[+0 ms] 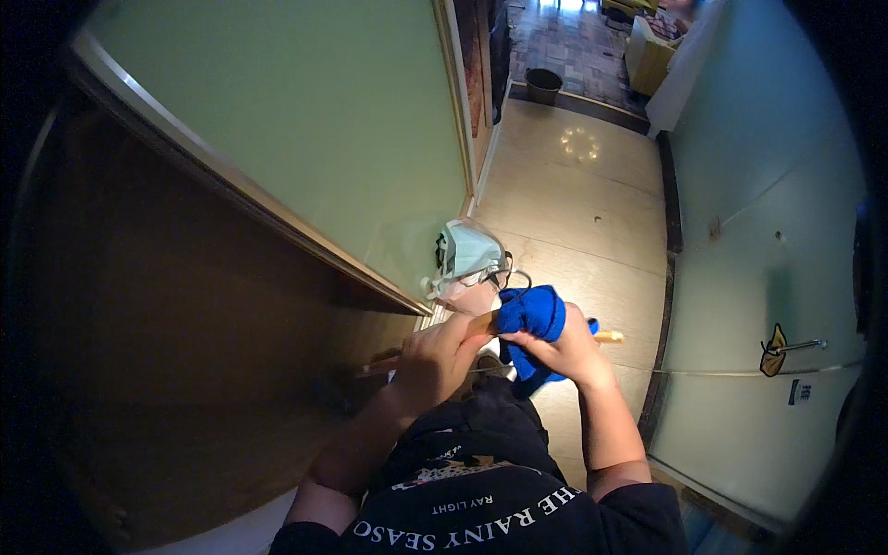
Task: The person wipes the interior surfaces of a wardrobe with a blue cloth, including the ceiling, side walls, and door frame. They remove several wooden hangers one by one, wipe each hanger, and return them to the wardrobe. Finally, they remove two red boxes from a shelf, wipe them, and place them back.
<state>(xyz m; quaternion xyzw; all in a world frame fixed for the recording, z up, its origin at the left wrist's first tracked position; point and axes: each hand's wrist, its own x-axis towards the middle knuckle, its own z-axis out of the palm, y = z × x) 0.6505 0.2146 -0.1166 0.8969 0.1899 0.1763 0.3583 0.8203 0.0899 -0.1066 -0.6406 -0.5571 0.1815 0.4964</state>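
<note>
In front of my body, both hands are at a light wooden stick (482, 324) with a bright blue cloth (534, 313) wrapped around it. My left hand (437, 359) is closed around the stick, left of the cloth. The fingers of my right hand (568, 350) are closed on the cloth, a loose part of which hangs below. A pale wooden end (608, 337) sticks out beyond my right hand. What lies under the cloth is hidden.
Just beyond my hands, a pale teal and white bag-like bundle (470, 248) rests against the green panel (305, 102). A dark bucket (543, 81) stands at the far end of the tiled passage. On the right, a pale green wall (740, 287) carries a hook with a yellow butterfly shape (773, 351).
</note>
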